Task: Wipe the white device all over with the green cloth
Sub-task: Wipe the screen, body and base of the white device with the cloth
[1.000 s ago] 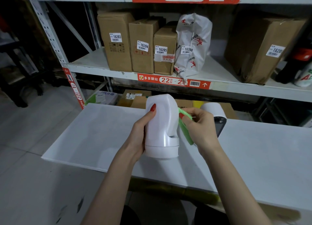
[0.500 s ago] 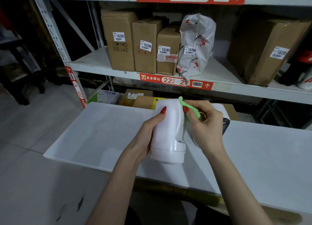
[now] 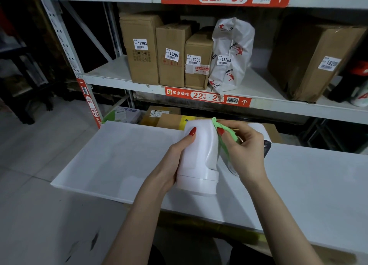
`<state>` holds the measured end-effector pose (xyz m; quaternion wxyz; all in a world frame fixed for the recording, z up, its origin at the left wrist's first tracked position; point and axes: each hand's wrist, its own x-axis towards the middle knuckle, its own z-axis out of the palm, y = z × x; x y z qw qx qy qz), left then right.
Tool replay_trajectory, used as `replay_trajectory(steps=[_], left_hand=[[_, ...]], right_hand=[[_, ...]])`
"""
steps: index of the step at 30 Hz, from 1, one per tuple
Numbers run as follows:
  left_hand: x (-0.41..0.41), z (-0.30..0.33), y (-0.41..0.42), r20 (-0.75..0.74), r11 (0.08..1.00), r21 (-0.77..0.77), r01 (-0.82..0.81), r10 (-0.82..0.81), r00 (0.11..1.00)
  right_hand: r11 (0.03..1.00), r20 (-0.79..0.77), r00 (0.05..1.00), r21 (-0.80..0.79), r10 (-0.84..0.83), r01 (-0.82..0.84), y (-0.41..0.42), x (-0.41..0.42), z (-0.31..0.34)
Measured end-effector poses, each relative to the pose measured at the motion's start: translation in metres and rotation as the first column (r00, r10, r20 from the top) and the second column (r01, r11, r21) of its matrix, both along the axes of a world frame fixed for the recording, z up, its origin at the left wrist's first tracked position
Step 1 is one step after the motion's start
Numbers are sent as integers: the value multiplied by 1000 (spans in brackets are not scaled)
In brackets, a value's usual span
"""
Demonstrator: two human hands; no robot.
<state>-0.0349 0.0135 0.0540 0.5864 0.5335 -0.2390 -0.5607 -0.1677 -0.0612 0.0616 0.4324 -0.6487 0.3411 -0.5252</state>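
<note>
One metal shelving rack behind; its middle shelf carries four brown cartons, three labelled 16203, 16204, 16205, plus one larger at right, and one white printed bag. One white bench in front. One white device held upright above the bench, left hand wrapped round its side. Right hand pinches one green cloth against the device's upper right edge.

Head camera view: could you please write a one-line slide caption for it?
Left hand holds the white device above the table while the right hand presses the green cloth against it.
</note>
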Motion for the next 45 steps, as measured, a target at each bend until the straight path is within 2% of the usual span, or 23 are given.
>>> replay_trajectory(steps=[3, 7, 10, 16, 24, 33, 39, 45], left_hand=[[0, 1, -1, -28, 999, -5, -39, 39, 999], [2, 1, -2, -57, 996, 5, -89, 89, 994], [4, -1, -3, -75, 995, 10, -100, 101, 992], [4, -3, -4, -120, 997, -1, -71, 70, 990], [7, -7, -7, -157, 991, -29, -127, 121, 980], [7, -6, -6, -146, 997, 3, -74, 74, 987], [6, -9, -6, -115, 1000, 16, 1, 1, 993], [6, -11, -6, -112, 1000, 7, 0, 1, 994]], right_hand=[[994, -8, 996, -51, 93, -93, 1, -1, 1], [977, -45, 977, -22, 210, -211, 1, -1, -1], [979, -35, 978, 0, 203, -203, 2, 0, -2], [997, 3, 997, 11, 71, -71, -2, 3, -6], [968, -35, 967, 2, 253, -253, 3, -2, 0], [998, -10, 999, 61, 32, -32, -6, 3, -9], [998, -26, 999, -36, -46, 45, -5, 1, -5], [996, -73, 994, 5, -83, 84, -6, 0, -7]])
